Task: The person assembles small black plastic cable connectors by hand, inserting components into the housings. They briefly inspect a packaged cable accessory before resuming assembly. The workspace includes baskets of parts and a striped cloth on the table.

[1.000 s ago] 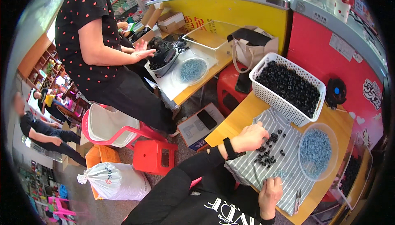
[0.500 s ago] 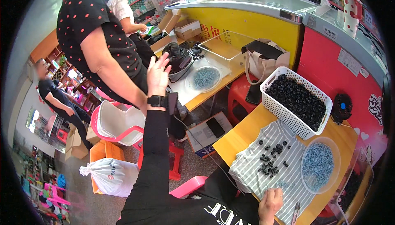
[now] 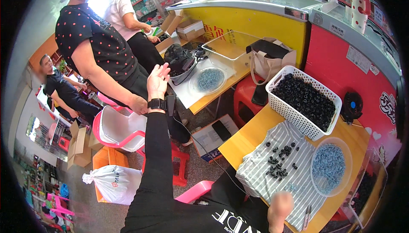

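My left hand (image 3: 157, 82) is stretched out, palm up, fingers spread, holding nothing. A black watch (image 3: 157, 104) is on that wrist, with a dark rectangular block (image 3: 171, 105) beside it. A person in a dotted top has a hand (image 3: 138, 104) at my wrist. Blurred by motion, my right hand (image 3: 281, 205) hovers at the near edge of a striped cloth (image 3: 255, 171). Small black ring-like parts (image 3: 279, 160) lie scattered on the cloth. Thread snips (image 3: 306, 217) lie right of that hand, below a clear bowl of small blue-grey pieces (image 3: 328, 167).
A white basket (image 3: 319, 131) of black parts stands at the table's back, by a small black fan (image 3: 352, 105). Another bowl (image 3: 208, 80) sits on the far table. A red stool (image 3: 243, 101), white-pink chair (image 3: 117, 126) and orange bin (image 3: 100, 158) stand around. Other people stand left.
My left hand has shifted slightly left and down, still open. The person in the dotted top leans back a little, with the hand at my wrist. My right hand has become blurred.
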A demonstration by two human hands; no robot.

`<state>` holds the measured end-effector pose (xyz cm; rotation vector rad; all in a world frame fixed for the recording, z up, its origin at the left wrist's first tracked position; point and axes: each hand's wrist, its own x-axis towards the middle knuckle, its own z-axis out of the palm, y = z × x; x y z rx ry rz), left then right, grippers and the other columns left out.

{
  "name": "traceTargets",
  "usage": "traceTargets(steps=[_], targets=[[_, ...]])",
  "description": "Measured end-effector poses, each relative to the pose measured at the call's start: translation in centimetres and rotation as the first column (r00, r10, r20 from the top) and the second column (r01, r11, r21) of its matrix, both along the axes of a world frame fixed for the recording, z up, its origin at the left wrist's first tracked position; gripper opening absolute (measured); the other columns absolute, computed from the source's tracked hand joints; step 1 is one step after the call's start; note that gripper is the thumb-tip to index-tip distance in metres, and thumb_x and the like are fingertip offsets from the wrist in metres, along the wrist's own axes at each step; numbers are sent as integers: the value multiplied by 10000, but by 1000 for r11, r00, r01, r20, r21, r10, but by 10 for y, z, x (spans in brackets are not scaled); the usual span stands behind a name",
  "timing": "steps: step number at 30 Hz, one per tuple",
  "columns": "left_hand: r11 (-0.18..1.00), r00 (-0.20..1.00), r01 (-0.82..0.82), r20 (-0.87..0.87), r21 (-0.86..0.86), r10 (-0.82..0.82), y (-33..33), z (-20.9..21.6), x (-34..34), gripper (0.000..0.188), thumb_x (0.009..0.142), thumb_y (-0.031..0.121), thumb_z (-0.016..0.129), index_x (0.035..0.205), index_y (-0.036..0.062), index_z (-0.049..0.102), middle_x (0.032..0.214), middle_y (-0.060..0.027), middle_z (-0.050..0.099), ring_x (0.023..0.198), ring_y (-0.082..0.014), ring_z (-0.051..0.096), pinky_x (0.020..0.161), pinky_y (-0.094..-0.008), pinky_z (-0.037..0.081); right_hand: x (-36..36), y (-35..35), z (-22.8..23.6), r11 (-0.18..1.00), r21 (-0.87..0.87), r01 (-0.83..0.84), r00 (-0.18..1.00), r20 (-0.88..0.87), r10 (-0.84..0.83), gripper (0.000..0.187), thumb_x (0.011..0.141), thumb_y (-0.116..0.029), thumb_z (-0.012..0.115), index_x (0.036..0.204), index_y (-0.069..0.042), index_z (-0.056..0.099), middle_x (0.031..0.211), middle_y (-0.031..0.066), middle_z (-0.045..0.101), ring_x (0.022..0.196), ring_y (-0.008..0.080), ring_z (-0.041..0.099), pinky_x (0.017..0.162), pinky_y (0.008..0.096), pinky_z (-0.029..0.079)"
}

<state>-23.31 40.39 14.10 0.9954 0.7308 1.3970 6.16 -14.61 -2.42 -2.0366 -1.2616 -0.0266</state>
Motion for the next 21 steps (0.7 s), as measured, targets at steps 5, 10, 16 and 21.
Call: traceTargets(steps=[5,10,16,21], targets=[[992,986,-99,124,-83,109,-12,5,22,982,875,226,733,1572,213,41,1637,-153,-85,1488,-427,20,1146,-569,192,2,-1,-5,1000,11,0,1000,12,0,119,725,43,645,782,-11,554,802,152,487,747,359,525,623,449,415],[977,971,-143,167,-160,170,5,0,16,1011,845,273,764,1570,194,64,1635,-153,-103,1499,-393,-46,1172,-555,136,1,-1,-4,1000,13,-7,1000,13,7,123,725,44,648,777,-11,551,801,158,481,745,362,523,619,450,412],[997,995,15,98,-72,-8,2,1,12,1095,806,383,786,1575,198,28,1637,-145,-103,1502,-368,-83,1186,-553,56,2,1,-5,1000,18,4,1000,13,-4,125,725,42,646,778,-12,546,796,163,473,744,363,522,620,452,411],[983,979,-136,132,-126,153,0,-2,13,1179,783,443,797,1574,201,-43,1631,-122,-160,1496,-340,-153,1187,-555,28,1,-1,-4,1000,18,-3,1000,9,3,127,720,38,645,780,-14,546,799,151,492,747,355,526,622,444,419]])
